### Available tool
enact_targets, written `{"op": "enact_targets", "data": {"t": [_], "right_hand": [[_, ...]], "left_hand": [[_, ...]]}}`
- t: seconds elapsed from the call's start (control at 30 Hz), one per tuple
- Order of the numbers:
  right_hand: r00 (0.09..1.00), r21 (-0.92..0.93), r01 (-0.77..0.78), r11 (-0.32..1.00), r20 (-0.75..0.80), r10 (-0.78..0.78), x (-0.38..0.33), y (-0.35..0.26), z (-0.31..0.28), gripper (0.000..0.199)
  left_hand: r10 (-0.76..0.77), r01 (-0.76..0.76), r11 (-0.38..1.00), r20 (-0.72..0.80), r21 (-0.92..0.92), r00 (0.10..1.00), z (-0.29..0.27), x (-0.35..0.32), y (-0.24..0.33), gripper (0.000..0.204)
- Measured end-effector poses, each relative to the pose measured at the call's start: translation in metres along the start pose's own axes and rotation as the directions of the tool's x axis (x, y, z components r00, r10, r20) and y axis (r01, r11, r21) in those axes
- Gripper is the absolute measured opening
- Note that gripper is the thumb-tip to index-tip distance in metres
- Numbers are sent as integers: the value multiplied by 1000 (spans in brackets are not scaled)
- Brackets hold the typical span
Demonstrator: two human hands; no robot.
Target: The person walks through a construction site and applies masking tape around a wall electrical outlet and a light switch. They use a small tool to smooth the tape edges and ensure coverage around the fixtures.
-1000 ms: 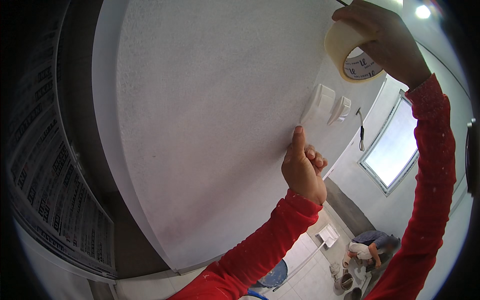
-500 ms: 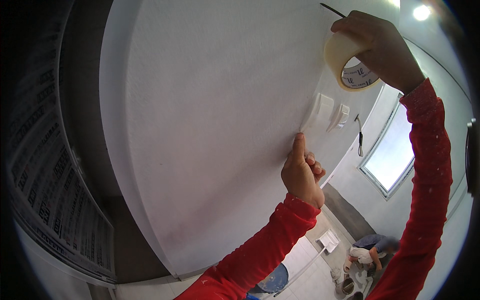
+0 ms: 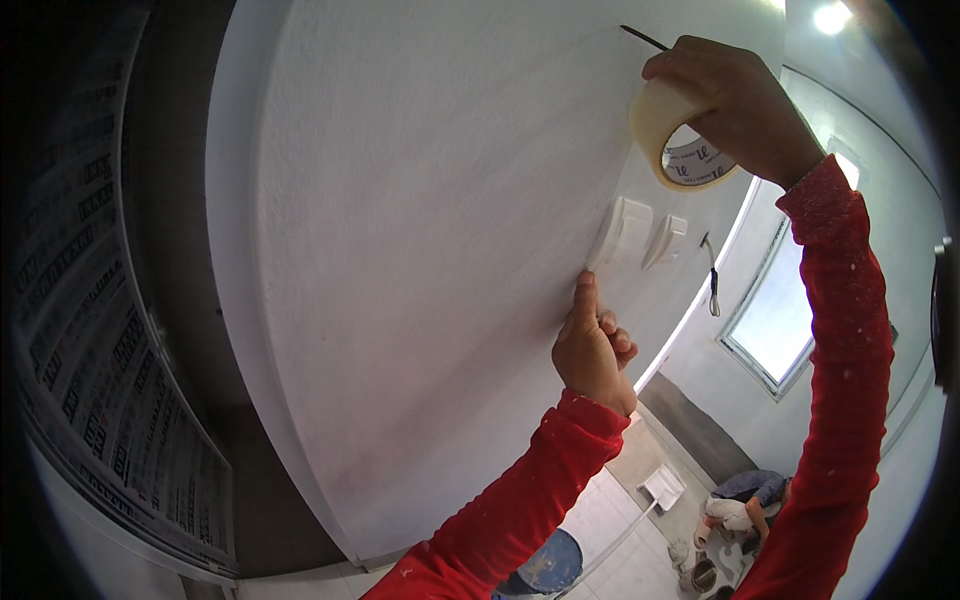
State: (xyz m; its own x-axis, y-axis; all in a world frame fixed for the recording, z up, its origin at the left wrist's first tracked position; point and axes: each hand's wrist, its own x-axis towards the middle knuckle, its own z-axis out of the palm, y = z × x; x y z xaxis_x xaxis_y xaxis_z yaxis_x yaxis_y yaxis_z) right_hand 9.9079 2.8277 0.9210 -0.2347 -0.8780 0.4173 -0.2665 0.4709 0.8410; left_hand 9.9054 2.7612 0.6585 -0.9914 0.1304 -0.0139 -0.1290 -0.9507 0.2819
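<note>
My right hand (image 3: 735, 110), raised high, grips a wide roll of clear-to-cream packing tape (image 3: 655, 125). A thin dark pointed tool (image 3: 643, 38) juts to the left from the same fingers; its exact kind I cannot make out. Lower on the white wall (image 3: 430, 230) my left hand (image 3: 592, 345) points one digit upward, its tip at the lower corner of a white switch plate (image 3: 622, 232). The other fingers of that hand curl loosely, with nothing visible in them. A second white switch plate (image 3: 665, 242) is fixed just to the right.
Loose wires (image 3: 713, 275) hang out of the wall beyond the plates. A bright window (image 3: 775, 325) is farther right. Down on the floor are a blue drum (image 3: 550, 565), a long-handled white dustpan (image 3: 662, 487) and a crouching person (image 3: 740, 505) beside a bucket (image 3: 700, 575).
My right hand, with the tape roll and the dark tool, has shifted slightly left and down in view. My left hand keeps its digit at the same plate corner.
</note>
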Motion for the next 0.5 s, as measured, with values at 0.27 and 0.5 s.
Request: {"op": "enact_targets", "data": {"t": [0.27, 0.5], "right_hand": [[998, 38, -41, 998, -42, 42, -2, 0, 6, 45], [988, 75, 0, 997, -153, 11, -9, 0, 10, 32]], "left_hand": [[-20, 21, 1000, 63, -5, 998, -3, 3, 1, 40], [-39, 26, 997, 167, 75, 985, -14, 11, 3, 44]]}}
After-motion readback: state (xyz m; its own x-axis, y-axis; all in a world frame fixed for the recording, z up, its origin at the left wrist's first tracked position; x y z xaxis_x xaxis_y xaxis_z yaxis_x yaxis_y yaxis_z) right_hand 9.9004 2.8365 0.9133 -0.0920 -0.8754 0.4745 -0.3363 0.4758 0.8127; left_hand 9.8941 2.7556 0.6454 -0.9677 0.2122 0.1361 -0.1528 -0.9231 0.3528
